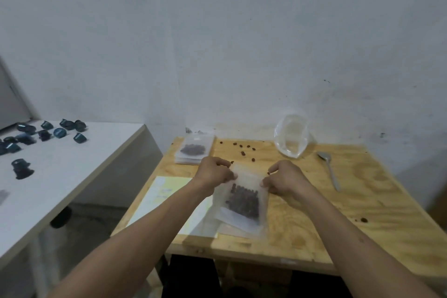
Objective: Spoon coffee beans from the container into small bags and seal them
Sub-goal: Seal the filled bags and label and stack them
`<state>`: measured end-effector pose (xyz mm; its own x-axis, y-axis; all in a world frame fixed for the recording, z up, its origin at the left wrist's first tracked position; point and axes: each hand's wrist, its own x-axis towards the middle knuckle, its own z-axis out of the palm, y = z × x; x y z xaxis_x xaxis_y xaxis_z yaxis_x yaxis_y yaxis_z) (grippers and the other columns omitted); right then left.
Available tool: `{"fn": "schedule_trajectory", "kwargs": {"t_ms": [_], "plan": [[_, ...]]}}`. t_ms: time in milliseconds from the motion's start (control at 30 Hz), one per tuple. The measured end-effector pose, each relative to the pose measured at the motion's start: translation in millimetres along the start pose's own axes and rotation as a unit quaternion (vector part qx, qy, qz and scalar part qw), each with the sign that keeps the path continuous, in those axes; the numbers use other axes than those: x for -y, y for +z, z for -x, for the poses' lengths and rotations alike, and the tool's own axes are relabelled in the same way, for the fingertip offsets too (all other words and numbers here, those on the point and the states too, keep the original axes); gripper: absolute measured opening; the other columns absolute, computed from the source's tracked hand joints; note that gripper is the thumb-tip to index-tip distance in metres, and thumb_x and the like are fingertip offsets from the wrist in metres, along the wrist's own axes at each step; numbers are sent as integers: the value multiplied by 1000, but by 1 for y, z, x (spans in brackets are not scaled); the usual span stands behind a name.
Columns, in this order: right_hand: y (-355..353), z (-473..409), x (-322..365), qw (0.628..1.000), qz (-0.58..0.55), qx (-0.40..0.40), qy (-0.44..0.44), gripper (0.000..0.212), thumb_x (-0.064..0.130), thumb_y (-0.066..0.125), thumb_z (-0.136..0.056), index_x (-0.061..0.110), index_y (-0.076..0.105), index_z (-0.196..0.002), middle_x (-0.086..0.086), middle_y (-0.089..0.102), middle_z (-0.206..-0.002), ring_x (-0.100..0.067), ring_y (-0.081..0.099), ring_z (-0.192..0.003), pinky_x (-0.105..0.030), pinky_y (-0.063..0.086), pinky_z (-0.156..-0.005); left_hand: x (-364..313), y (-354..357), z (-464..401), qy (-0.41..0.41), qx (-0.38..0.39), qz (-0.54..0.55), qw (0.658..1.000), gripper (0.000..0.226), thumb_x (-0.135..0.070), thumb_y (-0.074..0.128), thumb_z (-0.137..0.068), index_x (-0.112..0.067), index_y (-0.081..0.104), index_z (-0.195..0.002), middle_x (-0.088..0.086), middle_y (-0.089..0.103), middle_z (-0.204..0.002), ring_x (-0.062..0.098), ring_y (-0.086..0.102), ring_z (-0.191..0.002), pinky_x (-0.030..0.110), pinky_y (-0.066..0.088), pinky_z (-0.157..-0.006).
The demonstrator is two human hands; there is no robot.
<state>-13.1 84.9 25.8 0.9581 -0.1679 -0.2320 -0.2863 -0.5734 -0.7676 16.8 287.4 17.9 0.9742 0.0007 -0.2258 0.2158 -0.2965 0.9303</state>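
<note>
A small translucent bag point(242, 201) with dark coffee beans in its lower half is held above the wooden table point(362, 201). My left hand point(214, 172) pinches its top left corner and my right hand point(283, 178) pinches its top right corner. A clear plastic container point(291, 136) stands tilted at the table's back, looking empty. A metal spoon point(330, 169) lies on the table to the right of my right hand. A stack of filled bags point(193, 150) lies at the back left of the table.
Loose coffee beans point(244, 149) are scattered on the back of the table, one bean point(363, 219) lies at the right. Flat bags and yellowish paper point(167, 195) lie under my left arm. A white table point(60, 176) on the left carries several dark blue capsules point(60, 132).
</note>
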Motion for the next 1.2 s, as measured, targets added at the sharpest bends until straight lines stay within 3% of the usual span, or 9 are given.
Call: {"fn": "schedule_trajectory", "kwargs": {"t_ms": [100,233,333,600,733,933,1000,1067,1200], "plan": [[-10,-1,6,997,-73,8,2,59,15,83,-83,1,56,-133,-7,69,-101,-13,66,-73,-25,52,-58,-9,-5,-1,-4,1,95,995,17,13,75,-82,0,69,-92,14,65,-79,25,62,-73,32,56,-71],[-12,-5,25,989,-140,8,-52,33,4,79,-84,-1,67,-115,-13,74,-88,-17,69,-68,-28,60,-65,-20,-16,-8,12,-13,175,984,12,5,71,-91,-3,70,-99,5,68,-76,15,64,-66,23,53,-62],[-10,-9,41,970,-231,-17,-69,40,3,80,-83,4,59,-117,-11,70,-88,-18,65,-70,-29,58,-70,-24,-30,-12,17,-26,220,975,9,1,68,-95,-6,69,-101,-1,66,-64,9,57,-49,22,42,-56],[29,-13,96,946,-282,55,-150,4,6,71,-93,7,73,-97,-7,68,-90,-16,63,-78,-25,58,-67,-19,-75,-6,81,-71,222,969,13,-12,76,-91,-5,72,-102,4,75,-91,16,70,-80,26,55,-69],[63,-16,121,946,-258,73,-180,15,12,73,-93,4,72,-105,-7,71,-91,-18,68,-79,-31,63,-79,-8,-119,2,109,-129,230,958,6,-6,71,-94,-4,68,-99,6,77,-88,20,75,-80,30,61,-70],[121,-7,133,955,92,117,-255,19,17,65,-96,2,74,-88,-11,72,-82,-26,69,-73,-35,60,-70,17,-178,21,150,-237,227,933,17,-6,73,-93,5,67,-105,15,78,-92,28,77,-83,37,63,-79],[139,-1,130,929,207,155,-266,31,12,57,-98,3,60,-69,-17,57,-69,-26,54,-59,-30,48,-56,26,-188,25,147,-261,230,926,20,-6,73,-93,5,67,-109,16,78,-94,29,77,-85,33,63,-76],[156,3,125,909,272,156,-276,46,8,53,-100,22,35,-59,1,39,-63,-9,33,-52,-20,26,-48,35,-193,27,139,-272,230,924,21,-5,72,-94,6,66,-111,17,77,-97,24,76,-82,28,63,-72],[178,5,121,905,313,120,-260,51,9,53,-97,28,20,-62,1,28,-60,-14,28,-51,-29,18,-46,47,-192,24,121,-281,241,921,25,-4,72,-93,10,65,-113,15,76,-93,20,75,-77,26,61,-67]]}}
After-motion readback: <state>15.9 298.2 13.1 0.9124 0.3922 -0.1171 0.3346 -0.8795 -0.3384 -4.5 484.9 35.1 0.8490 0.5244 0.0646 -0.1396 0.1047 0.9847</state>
